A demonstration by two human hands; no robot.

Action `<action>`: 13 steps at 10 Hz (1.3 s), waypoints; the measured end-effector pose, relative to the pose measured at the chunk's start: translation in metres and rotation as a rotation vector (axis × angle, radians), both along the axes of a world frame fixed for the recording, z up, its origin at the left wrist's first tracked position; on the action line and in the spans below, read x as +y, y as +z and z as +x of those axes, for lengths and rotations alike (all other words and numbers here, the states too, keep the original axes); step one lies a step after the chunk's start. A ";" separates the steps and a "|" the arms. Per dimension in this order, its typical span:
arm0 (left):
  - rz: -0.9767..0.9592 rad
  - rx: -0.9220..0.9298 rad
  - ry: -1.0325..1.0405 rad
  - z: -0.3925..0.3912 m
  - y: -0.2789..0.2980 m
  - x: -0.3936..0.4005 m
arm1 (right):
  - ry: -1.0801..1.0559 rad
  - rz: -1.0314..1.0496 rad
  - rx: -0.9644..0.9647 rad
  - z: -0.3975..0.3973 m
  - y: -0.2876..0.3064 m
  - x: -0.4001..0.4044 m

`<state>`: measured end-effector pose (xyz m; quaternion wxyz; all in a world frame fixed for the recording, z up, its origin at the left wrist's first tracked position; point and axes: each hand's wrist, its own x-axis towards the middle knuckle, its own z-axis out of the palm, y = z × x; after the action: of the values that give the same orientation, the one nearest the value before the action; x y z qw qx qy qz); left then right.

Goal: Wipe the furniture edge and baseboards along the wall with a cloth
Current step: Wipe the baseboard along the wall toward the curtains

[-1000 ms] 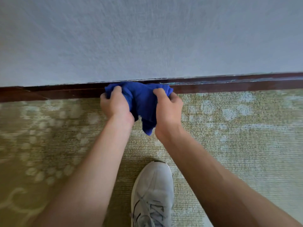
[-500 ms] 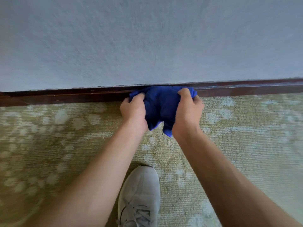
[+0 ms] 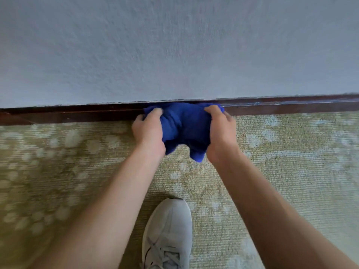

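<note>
Fingers (image 3: 155, 111) of both hands are curled tight round the cloth (image 3: 184, 125); the left hand (image 3: 148, 133) grips its left side and the right hand (image 3: 221, 133) grips its right side, so neither hand is loose or flat.

Going from near to far: a grey shoe (image 3: 168, 233) stands on the carpet (image 3: 291, 171) at the bottom, between the two bare arms; the arms reach forward and down to the hands; the blue cloth is bunched between the hands, with a loose corner hanging toward the carpet; its top edge is pushed against the dark brown baseboard (image 3: 291, 108), where the carpet ends; behind that is the pale wall (image 3: 174, 45).

What has just changed: a second ago the cloth and hands sat further to the left along the baseboard; half a second ago they had slid to the right, and now they sit about the same place in the picture, with the shoe stepped along too; the left side of the carpet looks smeared, so the head seems to be moving. I think this means the wiping is going along the baseboard toward the right, bit by bit; the part on the right is likely still to be wiped; no furniture edge shows here, so I cannot tell how that part of the job stands.

No writing, label or brand can be read; the shoe has a dark mark on its side, too blurred to make out.
</note>
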<state>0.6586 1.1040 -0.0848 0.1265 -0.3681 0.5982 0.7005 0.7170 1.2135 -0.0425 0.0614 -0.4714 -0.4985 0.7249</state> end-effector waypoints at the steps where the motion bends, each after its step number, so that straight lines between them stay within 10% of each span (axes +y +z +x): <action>1: 0.144 -0.081 -0.113 -0.003 0.001 -0.001 | -0.093 0.054 -0.023 -0.009 -0.001 0.011; 4: 0.030 -0.121 -0.016 -0.008 0.000 -0.064 | 0.272 0.012 -0.009 -0.034 -0.009 -0.045; 6: 0.032 0.013 -0.254 0.022 0.010 -0.026 | -0.018 0.232 -0.137 -0.035 -0.018 -0.013; 9: -0.052 -0.051 0.074 -0.013 0.005 -0.082 | 0.384 0.065 -0.056 -0.050 -0.007 -0.057; 11: -0.010 -0.013 -0.171 0.028 0.024 -0.020 | 0.051 0.226 -0.215 -0.042 -0.017 -0.022; 13: -0.246 -0.003 0.217 0.022 0.026 -0.087 | 0.549 0.149 -0.079 -0.059 -0.024 -0.098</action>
<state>0.6804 1.0169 -0.0583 0.0052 -0.4443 0.6360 0.6310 0.6582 1.1154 -0.0661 -0.1221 -0.3409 -0.6615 0.6567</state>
